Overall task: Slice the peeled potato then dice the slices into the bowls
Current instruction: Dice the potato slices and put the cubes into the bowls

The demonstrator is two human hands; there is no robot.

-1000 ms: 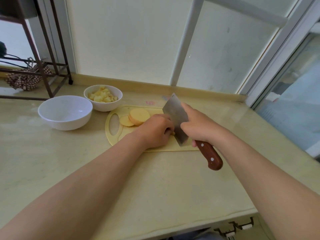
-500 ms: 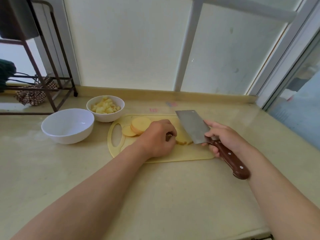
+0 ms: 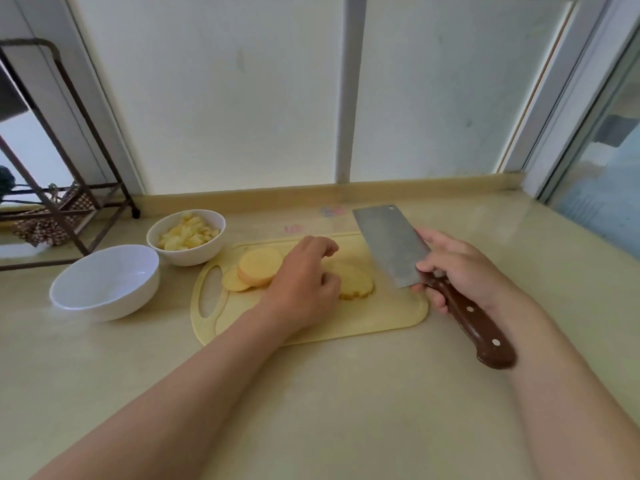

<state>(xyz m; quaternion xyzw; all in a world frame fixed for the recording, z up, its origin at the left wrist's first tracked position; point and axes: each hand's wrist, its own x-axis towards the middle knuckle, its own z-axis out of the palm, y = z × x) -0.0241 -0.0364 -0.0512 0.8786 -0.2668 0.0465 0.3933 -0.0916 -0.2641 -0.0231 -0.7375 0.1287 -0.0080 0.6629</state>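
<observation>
Potato slices (image 3: 356, 284), pale yellow, seemingly overlapped

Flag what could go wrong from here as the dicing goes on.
1. The left hand lies with curled fingers against the overlapping potato slices, close to the raised cleaver; a chop there could nick a finger.
2. The right hand grips where handle meets blade, fingertips on the steel; a slip might cut them.
3. The cutting board lies on a smooth counter and may slide.
</observation>
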